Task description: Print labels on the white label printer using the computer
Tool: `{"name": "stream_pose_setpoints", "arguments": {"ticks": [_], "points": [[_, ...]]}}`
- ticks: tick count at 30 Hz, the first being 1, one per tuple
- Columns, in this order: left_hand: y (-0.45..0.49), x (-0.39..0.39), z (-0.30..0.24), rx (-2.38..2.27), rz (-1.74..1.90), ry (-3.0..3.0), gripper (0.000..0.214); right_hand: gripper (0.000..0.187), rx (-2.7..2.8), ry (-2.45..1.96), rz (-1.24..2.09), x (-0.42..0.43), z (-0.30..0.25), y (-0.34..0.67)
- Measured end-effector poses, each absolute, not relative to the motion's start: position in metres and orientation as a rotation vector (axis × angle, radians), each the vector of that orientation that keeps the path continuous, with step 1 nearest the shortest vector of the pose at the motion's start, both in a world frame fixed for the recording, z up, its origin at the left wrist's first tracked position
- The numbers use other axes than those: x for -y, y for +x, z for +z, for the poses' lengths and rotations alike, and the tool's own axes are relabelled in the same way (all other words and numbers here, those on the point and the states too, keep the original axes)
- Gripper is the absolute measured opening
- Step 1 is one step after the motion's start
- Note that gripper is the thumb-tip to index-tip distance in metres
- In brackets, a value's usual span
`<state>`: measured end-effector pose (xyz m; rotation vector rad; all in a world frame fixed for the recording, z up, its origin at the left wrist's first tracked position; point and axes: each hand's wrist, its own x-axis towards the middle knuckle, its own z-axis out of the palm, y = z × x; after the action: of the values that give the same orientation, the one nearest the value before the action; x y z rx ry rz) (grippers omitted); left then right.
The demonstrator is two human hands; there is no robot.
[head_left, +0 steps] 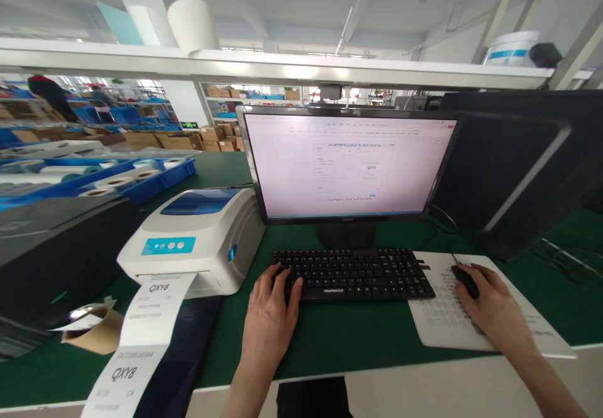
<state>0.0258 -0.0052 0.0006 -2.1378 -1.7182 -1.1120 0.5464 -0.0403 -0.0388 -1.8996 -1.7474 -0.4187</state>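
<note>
My left hand rests with its fingers spread on the left end of a black keyboard. On the right, my right hand is curled over a black computer mouse, which lies on a pale printed mouse pad. Behind the keyboard stands a monitor showing a page with a dialog window and the text QXY8. To the left sits a white label printer with a blue lid window. A strip of printed labels, also marked QXY8, hangs from its front slot.
A black computer case stands right of the monitor. Blue trays with label rolls lie at the left, near a brown cardboard core. Overhead runs a white shelf carrying a white roll and a tub.
</note>
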Motion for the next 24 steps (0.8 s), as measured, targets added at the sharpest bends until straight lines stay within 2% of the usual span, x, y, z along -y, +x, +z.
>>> {"name": "stream_pose_setpoints", "arguments": {"ticks": [15,24], "points": [[0.0245,0.0043,-0.0016,1.713,-1.108,-2.138,0.032,0.054,1.731,-1.934,-0.439,0.0426,-0.0328,0.5394],[0.0256,0.0064,-0.001,1.737,-1.082,-2.142,0.033,0.059,1.72,-1.905,-0.432,0.0421,-0.0338,0.5421]]}}
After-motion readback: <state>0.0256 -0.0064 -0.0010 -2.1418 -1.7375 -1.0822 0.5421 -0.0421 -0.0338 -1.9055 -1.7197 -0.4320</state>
